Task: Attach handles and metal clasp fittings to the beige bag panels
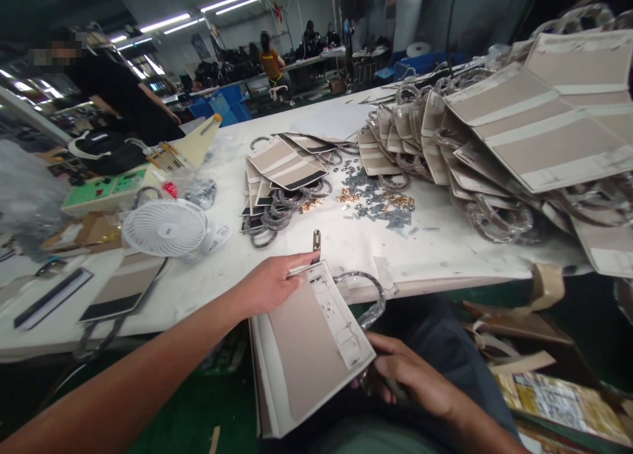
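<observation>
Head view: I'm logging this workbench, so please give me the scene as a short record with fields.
Work in hand: beige panel with a wrapped loop handle
Left hand: grips the panel's upper edge, index fingertip at a metal tab
Right hand: at the lower right corner, fingers partly hidden
Table, middle: smaller stack, loose metal pieces
Table, right: larger pile
Table, left: white fan
Others: two people in the background
</observation>
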Available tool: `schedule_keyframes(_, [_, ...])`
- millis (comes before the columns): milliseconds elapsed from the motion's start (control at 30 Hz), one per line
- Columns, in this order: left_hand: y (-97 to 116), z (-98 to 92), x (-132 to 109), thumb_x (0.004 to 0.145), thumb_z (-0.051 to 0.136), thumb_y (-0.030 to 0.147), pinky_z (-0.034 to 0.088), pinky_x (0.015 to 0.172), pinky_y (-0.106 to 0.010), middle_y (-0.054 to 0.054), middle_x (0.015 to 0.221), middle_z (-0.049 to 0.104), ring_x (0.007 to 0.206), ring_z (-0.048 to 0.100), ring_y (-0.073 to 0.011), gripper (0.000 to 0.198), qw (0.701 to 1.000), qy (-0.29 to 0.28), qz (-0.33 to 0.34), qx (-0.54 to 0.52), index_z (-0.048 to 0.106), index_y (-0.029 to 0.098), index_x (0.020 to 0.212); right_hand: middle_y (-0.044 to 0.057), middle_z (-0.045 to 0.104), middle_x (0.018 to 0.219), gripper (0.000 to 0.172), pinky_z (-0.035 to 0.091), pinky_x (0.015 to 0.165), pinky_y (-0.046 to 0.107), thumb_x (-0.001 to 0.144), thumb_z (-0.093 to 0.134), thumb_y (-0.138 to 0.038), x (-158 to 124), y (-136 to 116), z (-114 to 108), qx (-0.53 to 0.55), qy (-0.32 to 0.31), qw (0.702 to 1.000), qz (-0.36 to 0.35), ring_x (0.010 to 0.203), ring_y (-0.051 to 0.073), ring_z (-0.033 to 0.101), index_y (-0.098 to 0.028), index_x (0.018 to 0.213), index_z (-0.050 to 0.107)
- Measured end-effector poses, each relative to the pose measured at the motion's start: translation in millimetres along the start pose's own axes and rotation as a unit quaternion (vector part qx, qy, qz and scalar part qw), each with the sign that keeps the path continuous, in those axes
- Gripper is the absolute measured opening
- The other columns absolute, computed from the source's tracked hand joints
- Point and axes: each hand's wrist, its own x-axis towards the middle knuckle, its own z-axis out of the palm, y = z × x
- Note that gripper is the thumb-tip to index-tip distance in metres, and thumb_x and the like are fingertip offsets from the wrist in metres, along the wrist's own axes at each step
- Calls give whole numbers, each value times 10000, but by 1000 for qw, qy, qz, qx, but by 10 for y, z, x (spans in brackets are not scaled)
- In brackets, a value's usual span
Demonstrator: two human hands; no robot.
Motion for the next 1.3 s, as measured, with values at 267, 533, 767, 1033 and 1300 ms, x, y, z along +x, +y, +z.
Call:
schedule_keyframes(267, [-88, 354, 450, 894, 575, 193, 514, 1104, -370, 21, 1460, 673, 1272, 696, -260, 596, 998, 19, 65, 13, 646, 344, 1466, 62, 690, 663, 616, 338, 464, 248, 913, 620, -743, 115, 213, -41, -49, 204, 976, 50, 460, 103, 446, -143, 793, 685])
schedule_keyframes(533, [-450, 839, 736, 860, 716, 200, 571, 945, -360, -31, 1165, 797, 982, 736, -232, 481, 989, 139, -14, -39, 730, 245, 1339, 56, 689, 685, 578, 496, 627, 295, 875, 653, -722, 270, 2, 90, -96, 342, 935, 17, 687, 232, 631, -151, 867, 739])
schedule_keyframes(767, [-337, 1152, 230, 949, 678, 176, 489, 1141, -534, -60, 1363, 714, 1282, 587, -289, 215, 942, 299, 125, 89, 766, 233, 1137, 50, 653, 614, 623, 393, 522, 277, 871, 620, -771, 400, 209, 196, -138, 353, 923, 58, 531, 155, 490, -170, 712, 659])
schedule_keyframes(1033, [-436, 1347, 22, 1047, 534, 204, 470, 1216, -539, -72, 1467, 671, 1409, 558, -270, 336, 949, 258, 169, 67, 713, 192, 1332, 56, 658, 628, 662, 359, 507, 260, 850, 632, -809, 326, 285, 482, -117, 343, 929, 71, 539, 140, 488, -157, 741, 667])
schedule_keyframes(1300, [-529, 1362, 10, 976, 606, 244, 402, 1267, -595, -114, 1547, 597, 1509, 464, -325, 414, 948, 220, 199, 114, 679, 156, 1374, 11, 566, 509, 681, 346, 496, 274, 895, 564, -807, 354, 479, 291, -138, 331, 927, 107, 475, 141, 460, -156, 721, 664])
